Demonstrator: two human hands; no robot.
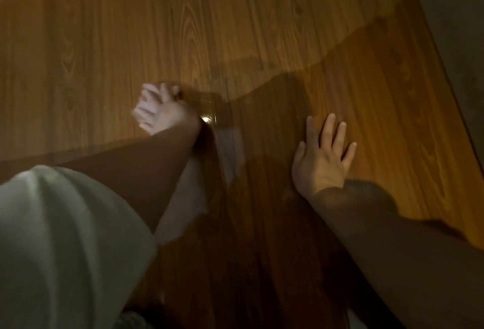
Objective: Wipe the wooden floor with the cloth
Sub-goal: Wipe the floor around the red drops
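The wooden floor (235, 27) fills the view, its brown planks running away from me. My left hand (170, 112) is blurred and low over the floor at centre left, gripping a pale cloth (145, 110) bunched under its fingers. More pale fabric trails back beneath my left forearm (183, 197); whether it is the same cloth is unclear. My right hand (323, 157) lies flat on the floor at centre right with its fingers spread, holding nothing.
A small shiny glint (207, 119) shows on the floor beside my left wrist. A grey wall base (461, 40) borders the floor at the right. My pale clothing (65, 237) covers the lower left. My shadow darkens the near floor.
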